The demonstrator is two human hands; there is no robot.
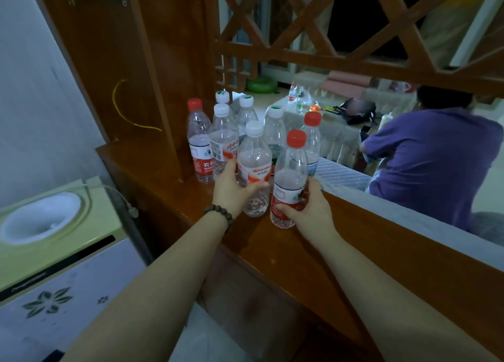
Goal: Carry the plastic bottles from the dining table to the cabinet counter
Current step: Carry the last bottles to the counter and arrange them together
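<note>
My feed's dim, cool cast. Light enters through the lattice (341, 29) at 1 o'clock. Faint sheen on bench (272, 252). Edges bowed, soft toward 7 o'clock.

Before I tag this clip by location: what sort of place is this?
Most likely a home's living and dining area: a wooden cabinet counter under a lattice room divider, a cloth-covered table beyond it, and a water dispenser beside the counter.

Both forearms are bare, with no sleeves in view. On the left wrist sits a bracelet (220, 213) of dark brown round beads. The right wrist, toward 3 o'clock from it, wears nothing.
</note>
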